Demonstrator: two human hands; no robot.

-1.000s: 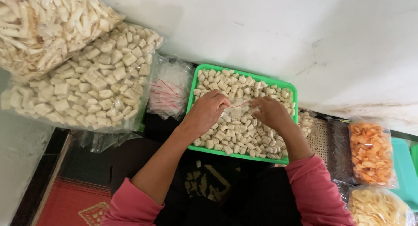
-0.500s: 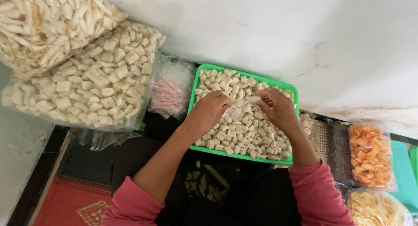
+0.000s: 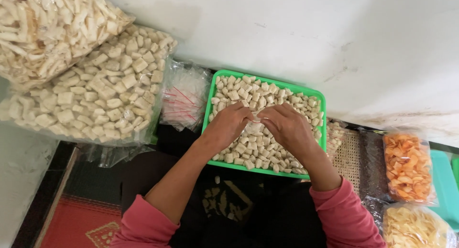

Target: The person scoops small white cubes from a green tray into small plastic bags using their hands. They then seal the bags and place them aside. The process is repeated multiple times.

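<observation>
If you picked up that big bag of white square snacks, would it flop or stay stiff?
The big clear bag of square crackers would probably sag and shift, since its thin plastic is stuffed with loose pieces. It likely feels light for its size, because the pieces look puffy and dry. Squeezing hard might crush some. The crinkly plastic could be a bit slippery.

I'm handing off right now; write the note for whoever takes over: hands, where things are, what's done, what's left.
Left hand and right hand: both over the green tray, fingers pinching a small clear bag between them.
Things: tray full of pale cracker cubes. Stack of empty clear bags left of the tray. Big sacks of the same cubes further left.
Done: the small bag is in hand, with cubes apparently in it.
Left: the tray remains nearly full of loose cubes.
</observation>
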